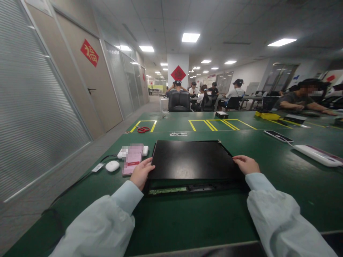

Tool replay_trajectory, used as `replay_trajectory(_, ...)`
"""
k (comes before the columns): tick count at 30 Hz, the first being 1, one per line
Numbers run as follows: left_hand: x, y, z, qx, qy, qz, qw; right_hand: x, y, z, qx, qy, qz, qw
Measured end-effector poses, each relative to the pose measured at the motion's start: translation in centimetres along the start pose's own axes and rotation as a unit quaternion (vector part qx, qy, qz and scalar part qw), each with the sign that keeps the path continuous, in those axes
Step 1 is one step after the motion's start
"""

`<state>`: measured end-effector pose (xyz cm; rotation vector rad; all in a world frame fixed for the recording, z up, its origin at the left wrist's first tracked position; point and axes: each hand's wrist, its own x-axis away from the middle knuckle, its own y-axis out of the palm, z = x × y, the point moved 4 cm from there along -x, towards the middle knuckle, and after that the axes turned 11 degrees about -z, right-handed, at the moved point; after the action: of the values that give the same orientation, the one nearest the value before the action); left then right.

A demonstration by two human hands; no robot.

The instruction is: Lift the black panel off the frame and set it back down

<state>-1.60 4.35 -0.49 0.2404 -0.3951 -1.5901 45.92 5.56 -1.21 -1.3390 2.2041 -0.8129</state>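
Note:
A dark, glossy flat display panel (193, 160) lies over a shallow black housing (227, 186) on the green table. Along the near side, the housing stays uncovered and a strip of green circuit board (167, 191) shows. My left hand (142, 172) pinches the panel's left edge, thumb on top. At the right edge, the fingers of my right hand (246, 165) are closed on the panel near its far corner. The panel sits shifted away from the housing's near rim, and the housing's far corner shows behind it. What lies beneath the panel is hidden.
Left of the panel are a pink-screened phone (135, 157), a round white case (112, 166) and a cable. Red scissors (143, 129) lie farther back. To the right are a dark phone (278, 136) and a white power strip (317, 155). A co-worker sits at the far right.

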Motion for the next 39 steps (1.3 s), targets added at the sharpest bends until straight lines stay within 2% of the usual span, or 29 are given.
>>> replay_trajectory(14,-0.8,-0.8,-0.8,-0.025,0.005,-0.008,1.000,-0.3,0.1,0.4,0.010,0.003,-0.002,1.000)
replay_trajectory(24,-0.7,-0.2,-0.8,-0.023,0.006,-0.033,0.999,-0.2,0.1,0.1,0.052,-0.016,0.007,0.999)
replay_trajectory(39,-0.7,-0.5,-0.9,-0.054,0.018,-0.023,0.998,0.2,-0.1,-0.6,0.100,-0.017,-0.009,0.995)
